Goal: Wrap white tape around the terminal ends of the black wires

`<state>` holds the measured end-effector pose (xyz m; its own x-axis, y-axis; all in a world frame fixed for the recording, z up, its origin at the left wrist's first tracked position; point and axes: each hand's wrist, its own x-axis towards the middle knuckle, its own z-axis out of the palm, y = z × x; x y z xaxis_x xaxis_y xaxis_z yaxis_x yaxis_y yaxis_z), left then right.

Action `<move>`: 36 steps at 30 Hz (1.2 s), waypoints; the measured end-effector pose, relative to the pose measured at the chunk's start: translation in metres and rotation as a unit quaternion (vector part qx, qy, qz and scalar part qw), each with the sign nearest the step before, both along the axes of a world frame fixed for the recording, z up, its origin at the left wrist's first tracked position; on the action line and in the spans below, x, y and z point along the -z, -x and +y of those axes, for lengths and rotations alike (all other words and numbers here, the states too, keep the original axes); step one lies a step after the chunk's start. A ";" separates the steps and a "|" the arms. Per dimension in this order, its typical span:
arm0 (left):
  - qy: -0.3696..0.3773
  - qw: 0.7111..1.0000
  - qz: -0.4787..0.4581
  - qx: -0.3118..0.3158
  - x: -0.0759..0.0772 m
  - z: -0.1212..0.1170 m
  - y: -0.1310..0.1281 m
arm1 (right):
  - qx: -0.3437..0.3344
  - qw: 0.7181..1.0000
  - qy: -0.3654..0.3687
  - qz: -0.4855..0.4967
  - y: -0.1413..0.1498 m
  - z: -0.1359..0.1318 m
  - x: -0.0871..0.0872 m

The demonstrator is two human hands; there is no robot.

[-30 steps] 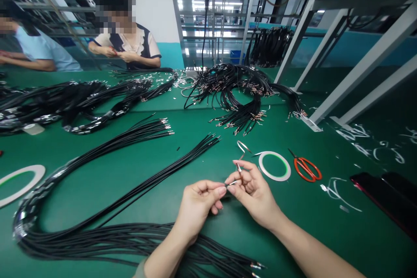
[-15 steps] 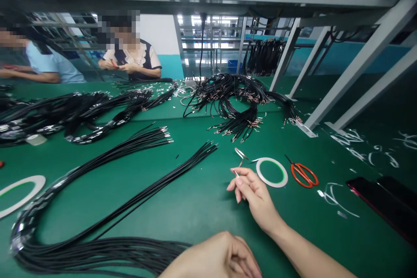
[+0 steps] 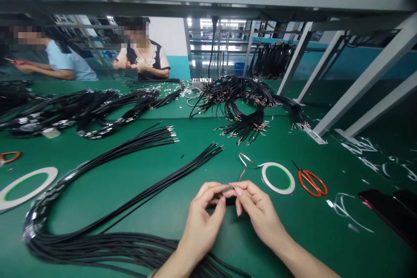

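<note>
My right hand [image 3: 257,204] pinches the thin strip of tape [image 3: 243,161], which runs in a loop from the tape roll [image 3: 292,184] beside it. Fingertips of my left hand [image 3: 205,215] come together against the right fingertips; whatever is between them is too small to make out. To the left lies a curved bundle of black cables [image 3: 107,156], wrapped with clear film at its bend. The bundle's lower strands pass beneath my left wrist. Some of its bare ends [image 3: 218,148] point toward the middle of the green table [image 3: 156,213].
Orange-handled scissors [image 3: 312,182] lie right of the roll, near tape scraps [image 3: 345,208] and a dark phone [image 3: 387,217]. A second tape roll [image 3: 52,178] is at far left. Cable piles [image 3: 241,91] line the back, near metal struts [image 3: 361,78]. Two people sit across.
My left hand has risen from the lower edge to meet the right hand's fingertips. The right hand keeps its pinch on the tape. The whole view has shifted slightly.
</note>
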<state>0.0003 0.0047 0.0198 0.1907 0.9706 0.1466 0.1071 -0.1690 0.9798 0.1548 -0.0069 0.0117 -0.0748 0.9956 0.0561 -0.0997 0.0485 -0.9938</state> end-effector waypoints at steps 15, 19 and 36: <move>-0.143 0.984 0.082 -0.064 0.003 -0.002 0.004 | -0.038 0.998 -0.003 -0.047 0.009 -0.007 0.004; -0.128 0.986 0.087 -0.056 0.003 0.000 0.003 | -0.037 0.999 -0.003 -0.036 0.009 -0.008 0.005; -0.097 0.992 0.084 0.017 0.004 0.003 0.007 | -0.043 0.983 -0.048 -0.169 0.002 -0.007 0.002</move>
